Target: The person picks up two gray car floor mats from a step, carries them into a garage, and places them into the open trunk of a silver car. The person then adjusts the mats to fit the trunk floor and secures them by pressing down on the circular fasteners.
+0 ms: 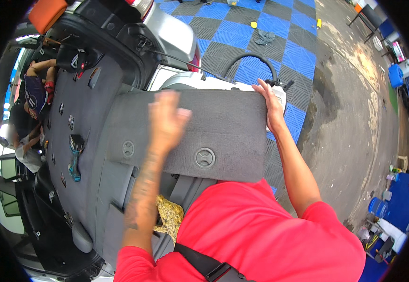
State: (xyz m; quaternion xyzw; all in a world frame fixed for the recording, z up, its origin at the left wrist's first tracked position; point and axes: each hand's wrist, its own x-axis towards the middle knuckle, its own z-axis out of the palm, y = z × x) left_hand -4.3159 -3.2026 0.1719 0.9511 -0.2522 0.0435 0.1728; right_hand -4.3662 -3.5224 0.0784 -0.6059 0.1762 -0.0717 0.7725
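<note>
A grey carpeted boot floor panel (232, 127) with two round recessed handles lies in front of me, its near edge by my red shirt. My left hand (166, 122) is over the left half of the panel, blurred by motion, with its thumb apart from the fingers. I cannot tell whether it touches the carpet. At the panel's right end, my right hand (271, 107) rests against the edge with its fingers stretched out. Below the panel, partly hidden by my left forearm, is a mottled yellow piece of material (169, 216) among grey plastic trim.
A teal cordless power tool (75, 160) lies on the grey carpeted seat backs (84, 113) to the left. Two other people (32, 101) are inside the car. A black hose (251, 56) curves beyond the panel, above blue and grey floor tiles (228, 30).
</note>
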